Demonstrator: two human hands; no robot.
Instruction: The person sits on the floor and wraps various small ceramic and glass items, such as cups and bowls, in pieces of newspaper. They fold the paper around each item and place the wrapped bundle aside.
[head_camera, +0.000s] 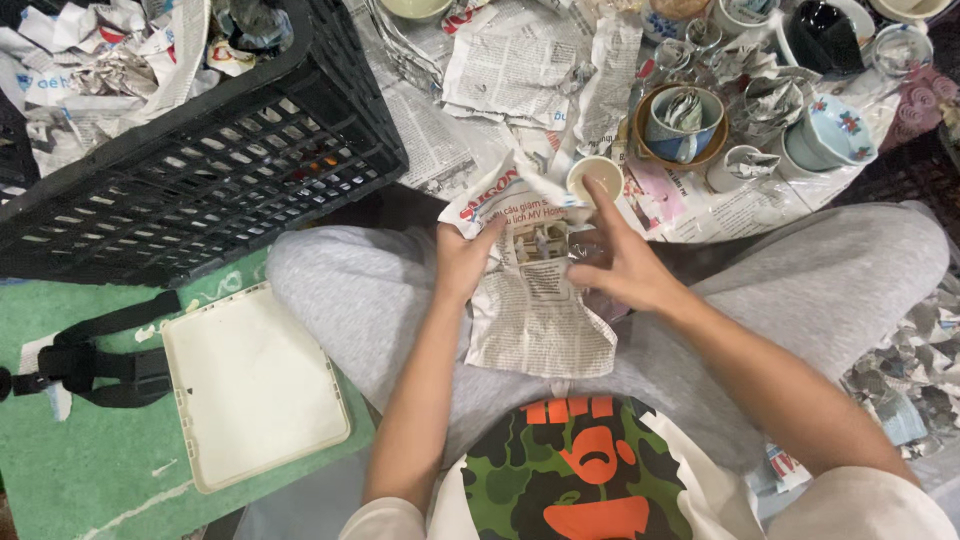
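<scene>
Two hands work a crumpled sheet of newspaper (535, 300) over the lap; the left hand (462, 262) pinches its upper left edge between thumb and fingers; the right hand (622, 265) is spread, fingers loose, touching the sheet's right side, index tip near a small round cream cup (597, 176) just beyond; a black slatted plastic crate (200, 170) sits left.

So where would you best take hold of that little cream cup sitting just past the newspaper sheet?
Probably by the rim, from above. The cream cup stands upright with its mouth open to the camera. Its walls are crowded by the newspaper sheet on the near side and crumpled paper around it, so a side approach looks awkward. The right hand is nearest, with its fingers stretched toward the rim.
</scene>
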